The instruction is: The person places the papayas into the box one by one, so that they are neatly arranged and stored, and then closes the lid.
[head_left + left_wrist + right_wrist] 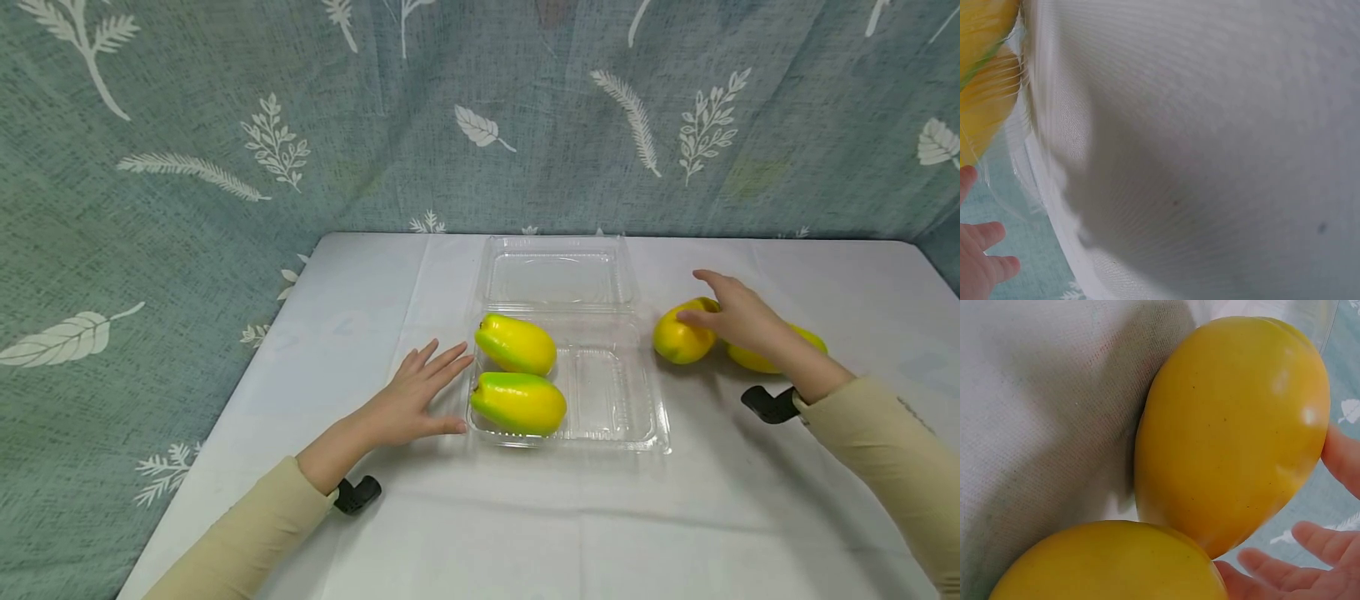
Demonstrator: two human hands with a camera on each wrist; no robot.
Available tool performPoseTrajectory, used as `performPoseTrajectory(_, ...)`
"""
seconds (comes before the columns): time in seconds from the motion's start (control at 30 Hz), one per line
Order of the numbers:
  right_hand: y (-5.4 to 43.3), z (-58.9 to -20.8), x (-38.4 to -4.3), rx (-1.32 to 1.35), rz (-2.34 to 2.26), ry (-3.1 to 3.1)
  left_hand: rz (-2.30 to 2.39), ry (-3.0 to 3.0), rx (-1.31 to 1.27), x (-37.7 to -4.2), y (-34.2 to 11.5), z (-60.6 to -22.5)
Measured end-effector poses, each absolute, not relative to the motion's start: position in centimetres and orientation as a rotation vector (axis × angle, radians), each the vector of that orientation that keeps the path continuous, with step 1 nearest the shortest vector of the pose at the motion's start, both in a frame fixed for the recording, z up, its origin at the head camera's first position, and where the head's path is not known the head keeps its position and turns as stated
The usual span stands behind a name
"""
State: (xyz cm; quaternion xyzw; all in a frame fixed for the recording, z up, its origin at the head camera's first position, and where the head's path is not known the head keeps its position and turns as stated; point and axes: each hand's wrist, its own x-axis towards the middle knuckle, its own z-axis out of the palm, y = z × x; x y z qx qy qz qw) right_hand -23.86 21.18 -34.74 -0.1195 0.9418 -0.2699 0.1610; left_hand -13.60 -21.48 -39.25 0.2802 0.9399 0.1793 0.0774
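A clear plastic clamshell box [607, 392] stands with its lid [557, 275] folded back. Two glossy yellow-green papayas, a rear one [517, 343] and a front one [519, 404], lie side by side in its left half. My left hand [420, 400] is just left of the box, fingers spread and holding nothing. To the right of the box my right hand [738, 312] reaches over a third papaya [678, 340], thumb at its edge and fingers loosely extended. In the right wrist view the thumb overlaps that papaya's edge [1235, 425]. Another papaya [1110, 562] lies close beside it, partly behind my wrist in the head view.
A white cloth [480, 525] covers the table. Behind it and along the left hangs a blue-green curtain [375, 125] with white leaf prints. Black wrist cameras, a left one [358, 495] and a right one [768, 405], sit below my wrists.
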Motion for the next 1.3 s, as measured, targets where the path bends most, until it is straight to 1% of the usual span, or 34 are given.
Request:
performPoseTrajectory(0.47,21.0,-35.0,-23.7,-0.341,-0.775,2.657,0.531,2.811,0.843,-13.5,-21.5,-39.1)
performPoseTrajectory(0.8,20.8,-35.2,-23.3,-0.265,-0.769,2.590,0.540,2.809,0.834,-13.6,-21.5,-39.0)
performPoseTrajectory(1.3,20.3,-35.2,-22.7,-0.262,-0.741,2.584,0.537,2.809,0.841,-13.6,-21.5,-39.1)
